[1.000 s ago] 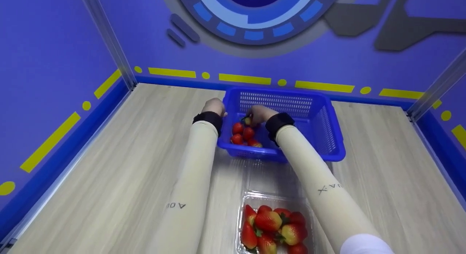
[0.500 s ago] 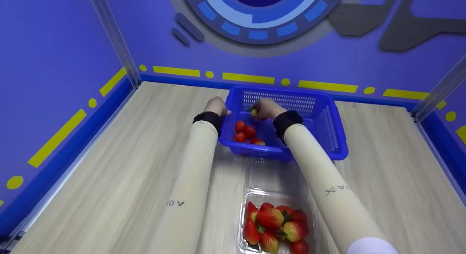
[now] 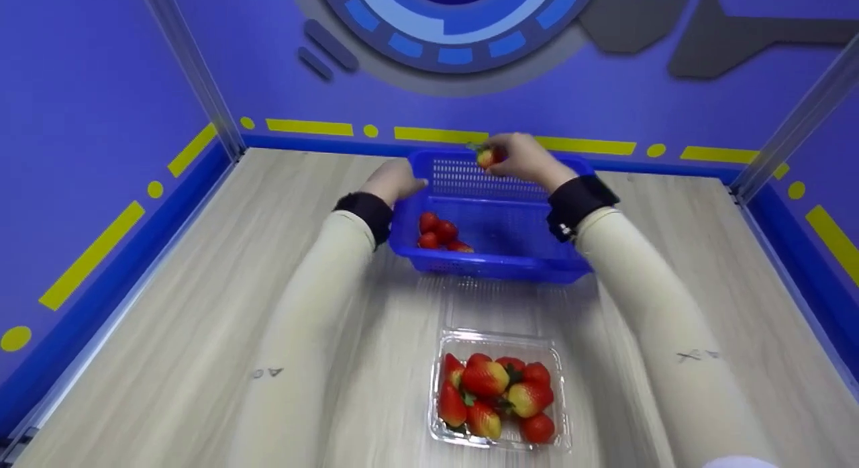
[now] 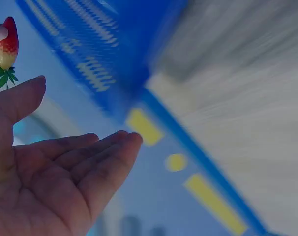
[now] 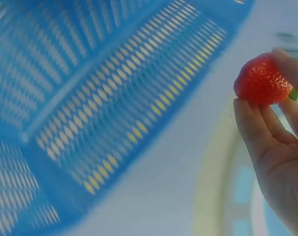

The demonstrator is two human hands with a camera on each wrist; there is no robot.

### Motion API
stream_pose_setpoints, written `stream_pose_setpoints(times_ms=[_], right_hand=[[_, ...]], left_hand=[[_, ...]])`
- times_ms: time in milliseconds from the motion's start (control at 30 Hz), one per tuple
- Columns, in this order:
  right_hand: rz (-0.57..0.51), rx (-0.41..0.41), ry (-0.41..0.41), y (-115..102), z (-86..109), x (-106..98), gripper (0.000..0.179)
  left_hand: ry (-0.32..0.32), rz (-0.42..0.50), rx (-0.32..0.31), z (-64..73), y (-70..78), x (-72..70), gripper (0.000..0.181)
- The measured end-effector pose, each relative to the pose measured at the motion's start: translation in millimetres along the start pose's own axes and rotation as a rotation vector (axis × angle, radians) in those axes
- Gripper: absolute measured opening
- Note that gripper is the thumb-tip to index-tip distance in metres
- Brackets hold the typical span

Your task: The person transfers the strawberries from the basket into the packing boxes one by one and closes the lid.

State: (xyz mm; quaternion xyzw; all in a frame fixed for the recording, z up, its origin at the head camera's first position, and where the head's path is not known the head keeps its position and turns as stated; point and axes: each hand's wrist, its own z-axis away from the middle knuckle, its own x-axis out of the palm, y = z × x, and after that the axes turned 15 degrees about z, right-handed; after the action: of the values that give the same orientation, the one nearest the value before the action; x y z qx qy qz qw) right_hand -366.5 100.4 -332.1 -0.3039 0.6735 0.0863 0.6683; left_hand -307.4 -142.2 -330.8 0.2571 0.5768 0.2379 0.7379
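High over the back rim of a blue plastic basket [image 3: 496,261], my right hand [image 3: 527,160] pinches a strawberry [image 3: 486,159] between thumb and fingers. The right wrist view shows this strawberry [image 5: 261,81] red and whole, its green leaves partly behind the fingers. My left hand [image 3: 392,180] is beside the basket's left rim. In the left wrist view that hand [image 4: 55,172] has its fingers extended and thumb apart, with nothing in its palm. Several strawberries [image 3: 446,231] lie in the basket's front left corner.
In front of the basket stands a clear plastic box [image 3: 562,414] with several strawberries [image 3: 484,379] in it. Its transparent lid [image 3: 483,307] lies folded out toward the basket. A blue printed wall [image 3: 416,105] stands behind the wooden table [image 3: 302,206].
My right hand has lifted the strawberry up from inside the basket and moved it back and right, above the rim. My left hand stays by the left rim, its fingers now more extended.
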Motion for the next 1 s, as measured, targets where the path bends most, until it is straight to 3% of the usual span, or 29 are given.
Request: stream_pose_setpoints(times_ms=[167,333,533,733,900,1000], right_hand=[[0.048,-0.062,0.032,-7,32.2,-30,0.052],[0.073,-0.139,0.067,-22,68.4,-42,0.049],[0.111,-0.285,0.071,-41,110.8,-40,0.046],[0.15,-0.414,0.048,-50,162.0,-19,0.044],[0.152,-0.478,-0.001,-50,201.7,9,0.044],[0.135,-0.483,-0.028,-49,220.6,25,0.044]], left_hand=[[-0.02,-0.088,0.106,16.5,20.1,-22.6,0.043],[-0.091,-0.082,0.211,46.1,30.4,-24.6,0.056],[-0.117,-0.027,0.298,92.4,30.3,-3.4,0.05],[-0.16,0.07,0.371,131.6,19.9,17.2,0.043],[-0.187,0.134,0.422,150.9,3.8,35.4,0.041],[-0.213,0.251,0.419,155.0,-9.4,49.8,0.036]])
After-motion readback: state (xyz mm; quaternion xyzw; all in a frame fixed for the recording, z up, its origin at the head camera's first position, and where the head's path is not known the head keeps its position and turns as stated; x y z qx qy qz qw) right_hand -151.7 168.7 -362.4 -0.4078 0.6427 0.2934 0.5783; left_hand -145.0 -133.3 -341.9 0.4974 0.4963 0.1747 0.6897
